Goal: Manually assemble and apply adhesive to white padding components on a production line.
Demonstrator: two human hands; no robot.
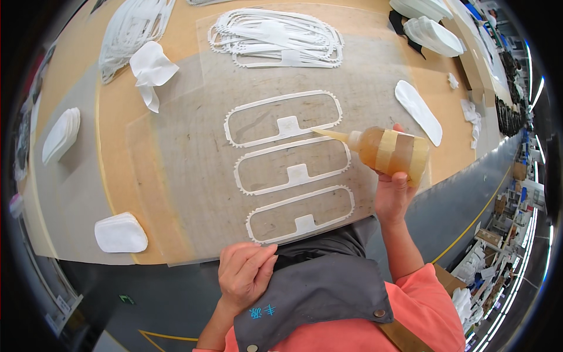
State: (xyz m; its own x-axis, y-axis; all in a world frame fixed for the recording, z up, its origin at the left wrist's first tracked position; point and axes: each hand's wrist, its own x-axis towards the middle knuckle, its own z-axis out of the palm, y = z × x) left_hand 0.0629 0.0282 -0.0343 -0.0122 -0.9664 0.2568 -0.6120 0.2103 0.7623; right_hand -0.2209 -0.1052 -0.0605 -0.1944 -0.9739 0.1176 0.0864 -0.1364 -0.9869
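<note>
My right hand [394, 196] is wrapped round a squeeze bottle [403, 154] of amber liquid, banded with tan tape. The bottle lies nearly level, its long pointed nozzle [332, 134] aimed left at the lower edge of the top white frame [287, 127]. Whether the tip touches it I cannot tell. Below that frame lie a middle frame [298, 173] and a lower frame [305, 223], all long ovals with toothed ends and a tab. My left hand [246, 273], fingers curled together and seemingly holding nothing, is at the table's front edge just below the lower frame.
A heap of similar frames [275, 36] lies at the far middle, more white strips [132, 35] at far left. White pad stacks sit left [61, 136] and front left [121, 232]. One pad [419, 111] lies beyond the bottle; a crumpled white piece [152, 67] is far left.
</note>
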